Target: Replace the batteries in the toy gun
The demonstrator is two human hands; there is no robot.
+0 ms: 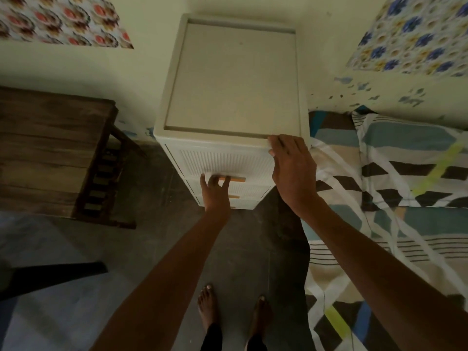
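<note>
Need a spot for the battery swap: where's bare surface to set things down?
Cabinet top: bare between wall and front rim, except right hand on front-right corner. Wooden table left of it: looks bare. Crowded: drawer front, left hand at orange handle.

The drawer cabinet (233, 79) stands against the wall, a wooden counter (50, 148) near its left, the bed (392, 173) crowding its right; the floor (253, 249) before its drawers lies open.
</note>
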